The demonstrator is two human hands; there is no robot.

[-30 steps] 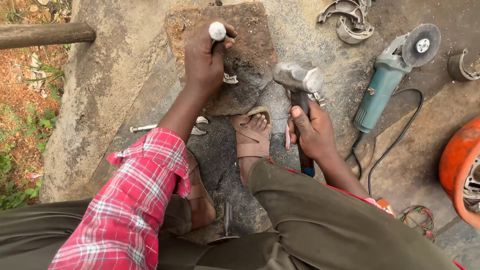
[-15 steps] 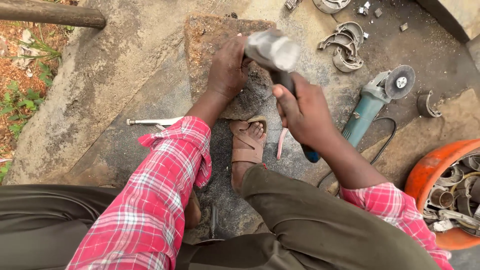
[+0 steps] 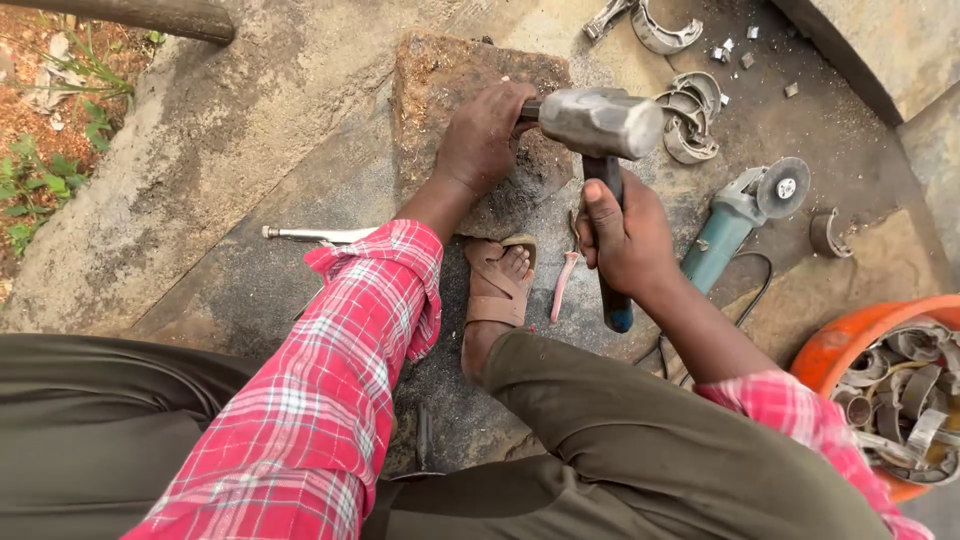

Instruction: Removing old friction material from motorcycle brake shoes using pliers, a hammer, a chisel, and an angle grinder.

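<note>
Sat on concrete ground [image 3: 250, 150], knees up, one sandalled foot [image 3: 502, 285] planted near a rusty steel block [image 3: 450, 85]. The block lay flat at the far centre, just beyond my toes.

An orange tub [image 3: 835, 345] stood near right, filled with curved metal scrap. A blue grinder [image 3: 740, 220] lay right of the block, disc pointing far, its cord looping nearer to me. Loose half-ring scrap [image 3: 690, 115] was scattered far right of the block. Locking pliers [image 3: 315, 235] lay left, partly hidden behind my red plaid sleeve.

My right hand [image 3: 625, 235] was wrapped tight around the hammer [image 3: 600, 125] handle, about mid-shaft, the blue handle end showing below my fist. The steel head hung over the right edge of the block, just beside my other hand.

My left hand [image 3: 485, 135] was curled closed on top of the block, knuckles up, fingers gripping something small I could not make out; it was hidden under the hand.
</note>
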